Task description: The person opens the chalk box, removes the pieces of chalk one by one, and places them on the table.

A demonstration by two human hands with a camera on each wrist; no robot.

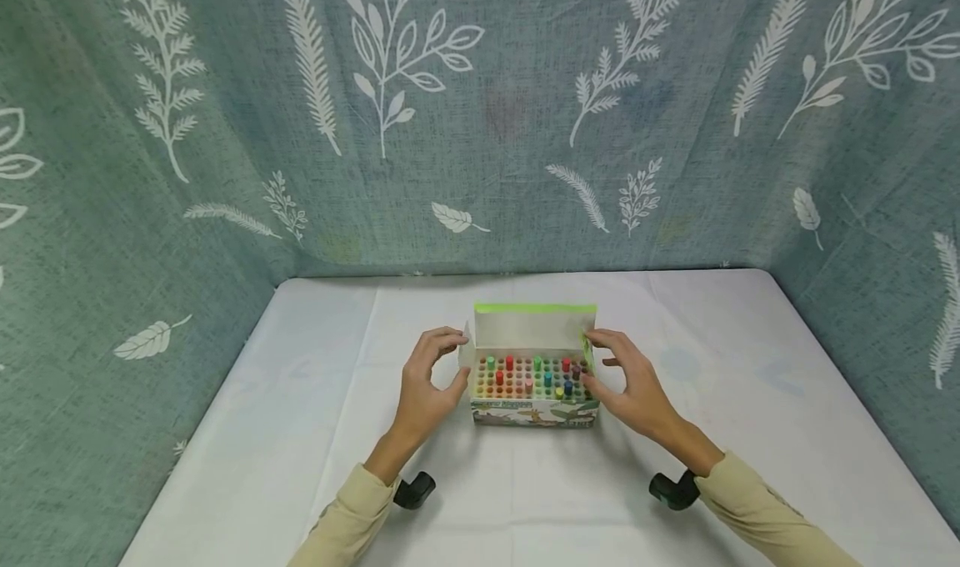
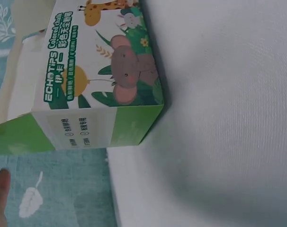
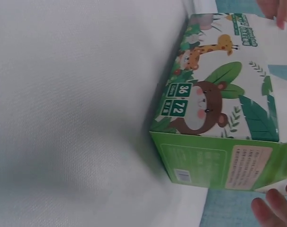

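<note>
A box of colored chalk (image 1: 534, 417) stands on the table with its lid (image 1: 534, 330) raised at the back. Inside, a holder with rows of holes shows several chalk sticks (image 1: 547, 378) in red, green, blue, pink and yellow standing higher than the rest. My left hand (image 1: 426, 390) is at the box's left side, thumb and fingers spread apart beside the left flap (image 1: 467, 352). On the other side, my right hand (image 1: 633, 388) has its fingertips at the right flap and its thumb near the front right corner. The printed front shows animals in both wrist views.
A white cloth covers the table (image 1: 315, 434) under the box. Green patterned curtains (image 1: 517, 133) hang behind and along both sides. Black wrist cameras (image 1: 415, 490) sit under both sleeved wrists, low over the cloth.
</note>
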